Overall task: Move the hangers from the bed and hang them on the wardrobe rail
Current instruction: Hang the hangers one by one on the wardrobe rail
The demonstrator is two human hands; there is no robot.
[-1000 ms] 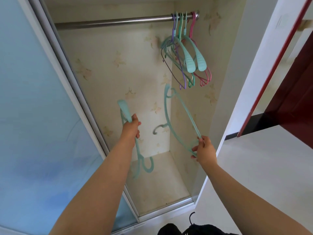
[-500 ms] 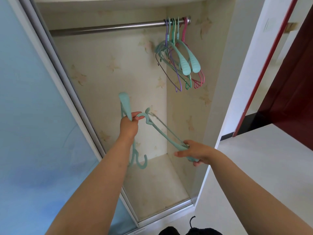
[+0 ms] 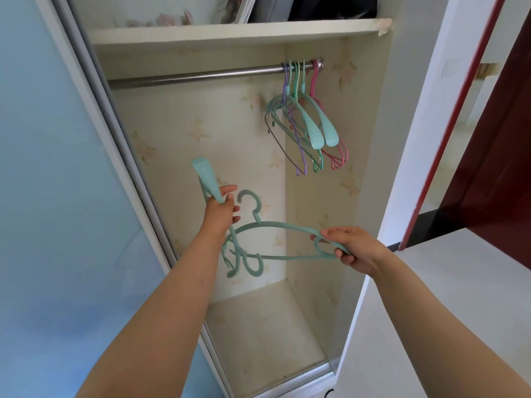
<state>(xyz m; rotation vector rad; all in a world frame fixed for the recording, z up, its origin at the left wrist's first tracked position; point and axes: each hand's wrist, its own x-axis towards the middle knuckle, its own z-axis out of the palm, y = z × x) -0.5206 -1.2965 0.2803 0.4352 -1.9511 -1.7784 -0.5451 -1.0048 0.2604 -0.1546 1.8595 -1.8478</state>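
No writing or label can be read anywhere in view. Your left hand point(image 3: 220, 209) grips a bunch of teal hangers point(image 3: 205, 175) by one end, their hooks dangling below your wrist. Your right hand point(image 3: 355, 249) pinches the end of a single teal hanger point(image 3: 275, 225) held level in front of the open wardrobe point(image 3: 370, 145), its hook up beside your left fingers. On the rail point(image 3: 195, 77), hung hangers point(image 3: 304, 127) in teal, purple, green and pink crowd the right end. The shelf point(image 3: 230, 31) above holds dark, unclear items.
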